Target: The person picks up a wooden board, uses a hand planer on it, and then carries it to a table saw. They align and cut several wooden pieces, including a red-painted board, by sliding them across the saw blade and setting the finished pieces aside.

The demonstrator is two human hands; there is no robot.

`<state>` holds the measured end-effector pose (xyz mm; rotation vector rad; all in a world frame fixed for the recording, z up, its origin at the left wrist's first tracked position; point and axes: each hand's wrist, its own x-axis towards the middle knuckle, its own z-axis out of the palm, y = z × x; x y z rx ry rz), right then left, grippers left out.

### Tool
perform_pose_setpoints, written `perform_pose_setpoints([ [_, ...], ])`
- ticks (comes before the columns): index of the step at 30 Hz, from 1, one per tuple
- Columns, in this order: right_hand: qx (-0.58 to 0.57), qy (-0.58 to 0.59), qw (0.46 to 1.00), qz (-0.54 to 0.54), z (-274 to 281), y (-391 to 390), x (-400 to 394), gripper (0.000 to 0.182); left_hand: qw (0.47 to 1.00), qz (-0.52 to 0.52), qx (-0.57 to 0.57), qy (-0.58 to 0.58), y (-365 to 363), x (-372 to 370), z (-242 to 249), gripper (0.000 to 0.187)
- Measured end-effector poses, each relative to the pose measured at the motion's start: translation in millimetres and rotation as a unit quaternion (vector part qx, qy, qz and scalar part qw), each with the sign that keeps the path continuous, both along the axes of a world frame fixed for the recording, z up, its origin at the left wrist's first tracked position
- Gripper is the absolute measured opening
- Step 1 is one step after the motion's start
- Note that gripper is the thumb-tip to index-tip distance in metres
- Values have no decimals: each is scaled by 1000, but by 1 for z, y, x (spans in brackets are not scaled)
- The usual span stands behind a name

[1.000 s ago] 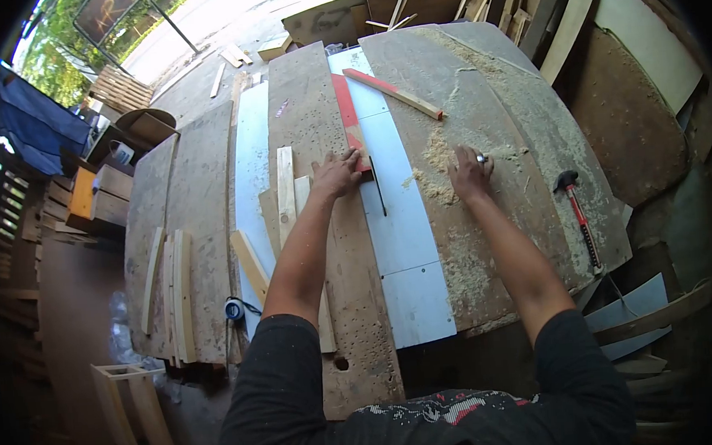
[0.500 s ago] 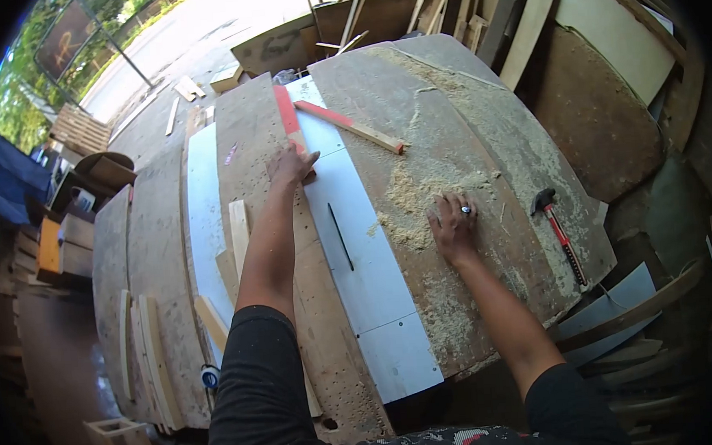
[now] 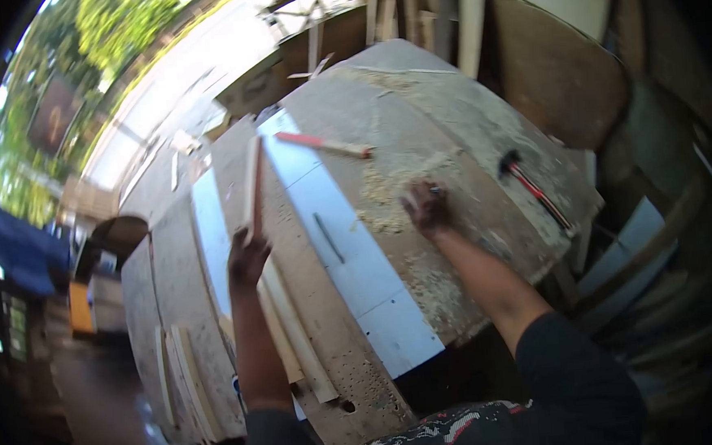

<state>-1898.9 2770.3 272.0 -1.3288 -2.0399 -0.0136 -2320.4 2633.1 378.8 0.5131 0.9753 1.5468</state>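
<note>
Wood strip (image 3: 252, 184) is sticking up from left hand (image 3: 246, 258), clamped on its lower end, left of saw slot (image 3: 328, 238). Right hand (image 3: 427, 207) is pressing flat, fingers apart, on sawdust (image 3: 387, 190), bench (image 3: 464, 126), right of slot.

An open-sided workshop, lit by bright daylight from the far left, where green trees (image 3: 127, 16) and a sunlit road (image 3: 200, 77) show. A blue tarp (image 3: 11, 244) hangs at the left edge. Boards and planks (image 3: 441, 9) lean against the far wall beyond the worktop's far edge, and large brown panels (image 3: 564, 87) stand at the right. The floor on the left lies in shadow.
</note>
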Motion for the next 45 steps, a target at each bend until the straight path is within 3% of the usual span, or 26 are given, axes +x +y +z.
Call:
perform_pose_setpoints([
  [1,-13,12,1000,-5,1,-13,5,34,996,67,-20,62,-50,35,24,31],
  [3,32,128,990,57,9,-48,30,32,988,53,26,145,-142,9,2,27],
  [4,47,150,985,70,24,-71,50,31,997,-8,9,81,-181,-7,6,26],
  [5,56,170,980,90,36,-104,75,30,964,87,2,252,-222,37,24,30],
  [6,48,184,978,86,38,-131,108,28,937,88,-11,337,-255,19,9,37],
  [7,46,198,975,87,41,-153,138,27,868,105,-91,477,-284,10,1,39],
  [8,42,216,971,92,41,-175,164,25,950,129,-170,228,-296,18,17,47],
  [11,5,242,970,-19,15,-249,270,19,836,147,-310,428,-336,25,0,60],
  [13,-13,263,960,-95,-1,-305,342,16,747,170,-309,564,-334,12,-22,66],
  [14,-13,245,957,-152,-36,-331,377,15,696,183,-302,626,-333,11,-24,69],
  [15,-13,234,946,-224,-96,-360,413,17,686,196,-260,651,-324,24,-17,69],
  [16,-97,242,918,-299,-163,-403,454,24,674,209,-219,673,-305,58,-2,69],
  [17,-307,351,810,-355,-220,-453,496,35,646,232,-178,705,-287,75,6,68],
  [19,-526,231,670,-470,-304,-584,563,48,571,269,-99,769,-249,123,27,67],
  [20,-582,191,616,-496,-306,-649,576,48,524,284,-61,800,-229,154,40,67],
  [22,-647,165,532,-521,-304,-753,584,48,509,240,97,821,-184,185,50,63],
  [23,-659,174,508,-526,-300,-787,577,48,499,271,178,804,-160,216,44,58],
  [25,-672,202,480,-527,-292,-826,557,48,504,208,274,793,-120,290,44,54],
  [27,-670,237,473,-521,-297,-832,534,48,505,166,313,787,-91,376,28,49],
  [28,-668,251,477,-513,-303,-828,524,48,514,123,262,807,-83,415,15,50],
  [30,-661,279,496,-488,-316,-802,510,48,586,34,274,762,-72,500,-8,52],
  [33,-652,314,530,-442,-342,-751,502,48,613,-69,252,746,-51,587,-43,51],
  [39,-629,303,614,-368,-431,-612,567,49,573,-17,209,792,44,641,-122,49],
  [41,-622,251,662,-335,-483,-560,606,49,546,7,134,827,48,650,-124,46],
  [44,-645,95,694,-304,-537,-437,671,50,452,-50,179,873,54,612,-137,44],
  [45,-613,106,724,-298,-546,-389,690,47,452,-72,167,874,49,627,-131,46],
])
